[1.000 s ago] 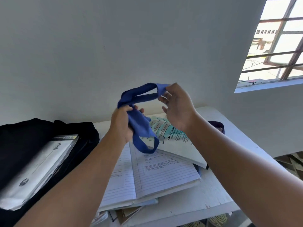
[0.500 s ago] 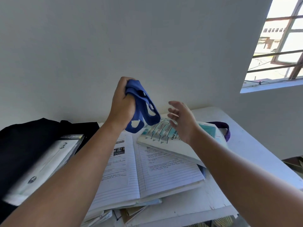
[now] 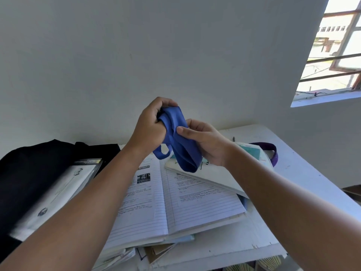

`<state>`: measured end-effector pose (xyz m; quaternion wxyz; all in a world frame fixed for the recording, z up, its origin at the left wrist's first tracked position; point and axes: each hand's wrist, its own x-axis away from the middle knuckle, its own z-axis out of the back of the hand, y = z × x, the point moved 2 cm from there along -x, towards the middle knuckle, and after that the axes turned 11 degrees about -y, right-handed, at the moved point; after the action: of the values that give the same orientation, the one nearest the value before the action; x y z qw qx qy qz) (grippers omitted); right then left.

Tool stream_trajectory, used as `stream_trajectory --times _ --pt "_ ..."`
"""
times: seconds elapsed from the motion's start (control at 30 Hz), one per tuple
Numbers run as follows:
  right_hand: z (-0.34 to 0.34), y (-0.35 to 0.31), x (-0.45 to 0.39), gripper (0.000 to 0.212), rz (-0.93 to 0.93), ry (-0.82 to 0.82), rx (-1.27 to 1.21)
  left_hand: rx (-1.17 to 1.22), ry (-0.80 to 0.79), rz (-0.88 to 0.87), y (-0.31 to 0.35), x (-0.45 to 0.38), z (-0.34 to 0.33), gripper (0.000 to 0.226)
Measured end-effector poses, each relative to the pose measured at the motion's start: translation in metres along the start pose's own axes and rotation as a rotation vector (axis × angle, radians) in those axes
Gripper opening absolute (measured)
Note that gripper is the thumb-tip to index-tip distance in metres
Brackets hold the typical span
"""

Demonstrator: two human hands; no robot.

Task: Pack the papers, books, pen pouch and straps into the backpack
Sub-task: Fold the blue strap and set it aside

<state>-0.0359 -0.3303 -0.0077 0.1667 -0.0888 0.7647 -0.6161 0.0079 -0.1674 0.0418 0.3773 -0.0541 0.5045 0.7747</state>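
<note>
Blue strap (image 3: 180, 141) bunched mid-air above open notebook (image 3: 175, 200) | my left hand (image 3: 150, 124) gripped top, right hand (image 3: 203, 143) pinched folds | backpack (image 3: 29, 173) at 9 o'clock | advice: compact folds, hold tight before stowing.

The blue strap (image 3: 179, 141) is showing as soft, matt woven cloth, creasing in folds. The notebook (image 3: 175, 200) below it is lying as matt, ruled paper. The backpack (image 3: 35, 165) is looking like dull black fabric. The tabletop (image 3: 259, 231) is showing white paint, chipped at the edge.
</note>
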Motion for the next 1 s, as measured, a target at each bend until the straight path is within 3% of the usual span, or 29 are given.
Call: stream_trajectory --times 0.1,0.2,0.33,0.47,0.63,0.7,0.77,0.93,1.0 --pt "0.001 0.003 -0.005 0.042 0.049 0.102 0.126 0.106 -0.035 0.003 0.004 0.002 -0.003 0.043" --pt "0.001 0.004 -0.009 0.071 0.028 0.075 0.255 0.212 -0.099 -0.002 0.013 0.001 -0.005 0.033" --pt "-0.005 0.004 -0.013 0.052 0.017 0.083 0.337 0.242 -0.212 0.033 0.017 0.001 -0.011 0.036" --pt "-0.004 0.010 -0.008 0.028 0.006 -0.018 0.177 0.228 -0.190 0.050 0.010 -0.001 -0.005 0.042" --pt "-0.007 0.018 -0.007 0.031 -0.049 -0.053 0.034 0.017 -0.211 0.063 0.004 -0.001 0.008 0.048" --pt "-0.005 0.018 -0.006 0.032 -0.062 -0.029 0.023 -0.007 -0.310 0.133 -0.003 0.000 0.026 0.035" --pt "0.000 0.016 -0.005 0.027 -0.062 0.044 -0.003 0.061 -0.393 0.250 -0.017 0.004 0.044 0.036" --pt "-0.003 0.017 -0.014 0.027 -0.102 0.040 0.098 0.547 -0.348 0.463 -0.042 0.025 0.027 0.083" --pt "-0.012 0.022 -0.019 0.027 -0.135 -0.015 0.195 0.572 -0.325 0.439 -0.038 0.032 0.001 0.062"
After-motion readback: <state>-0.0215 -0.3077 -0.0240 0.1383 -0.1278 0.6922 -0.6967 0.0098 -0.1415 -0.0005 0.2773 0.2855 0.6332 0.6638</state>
